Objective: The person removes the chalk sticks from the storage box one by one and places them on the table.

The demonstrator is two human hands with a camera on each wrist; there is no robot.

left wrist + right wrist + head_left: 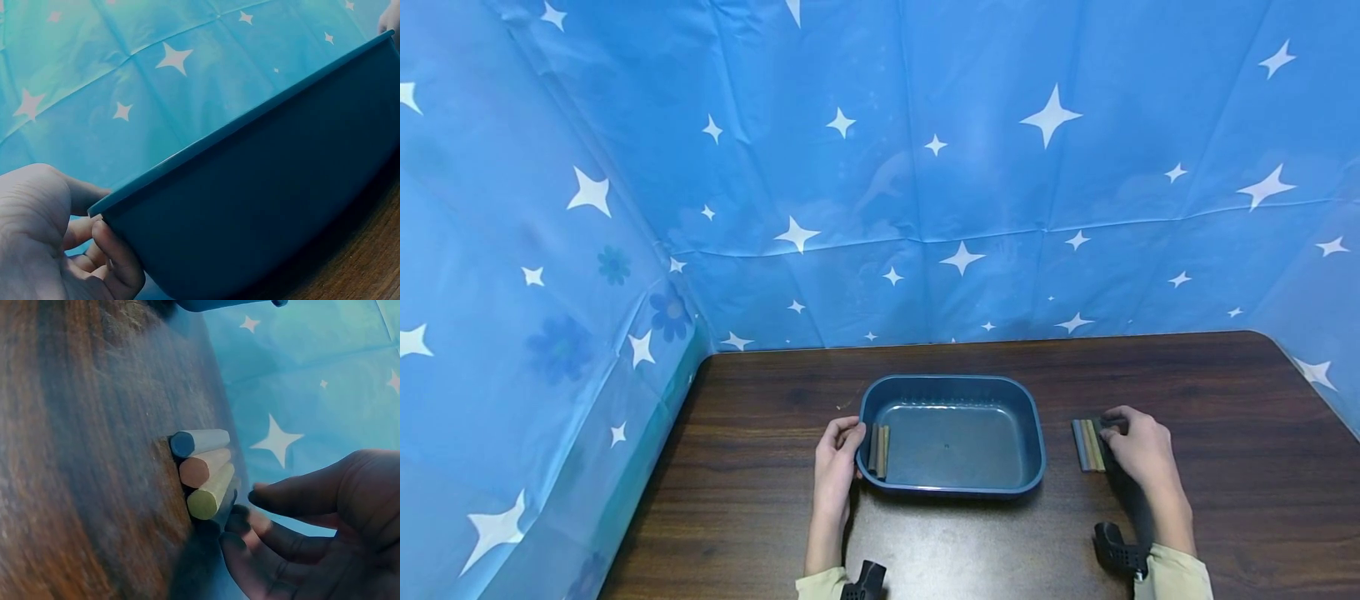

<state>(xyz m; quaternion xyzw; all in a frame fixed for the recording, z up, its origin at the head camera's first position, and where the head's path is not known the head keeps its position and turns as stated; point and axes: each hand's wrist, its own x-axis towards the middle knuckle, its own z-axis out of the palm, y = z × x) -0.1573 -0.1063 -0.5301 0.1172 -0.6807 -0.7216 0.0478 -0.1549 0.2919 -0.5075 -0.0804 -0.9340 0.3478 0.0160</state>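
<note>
My left hand (833, 467) grips the left rim of a blue plastic basin (955, 450), thumb over the edge and fingers outside under the rim. A few chalk sticks (884, 450) lie side by side inside, against the basin's left wall. To the right, my right hand (1142, 450) is at the right end of a row of chalk on the table. In the right wrist view the row shows a blue chalk (200, 442), an orange chalk (197, 469) and a yellow chalk (203, 503). A darker chalk beyond them is partly hidden in shadow, with my fingertips right beside it.
Everything stands on a dark wood-grain table (760, 500). A blue curtain (880, 183) with white stars rises behind its back edge and along the left side. A black wrist device (1120, 550) sits near the right sleeve.
</note>
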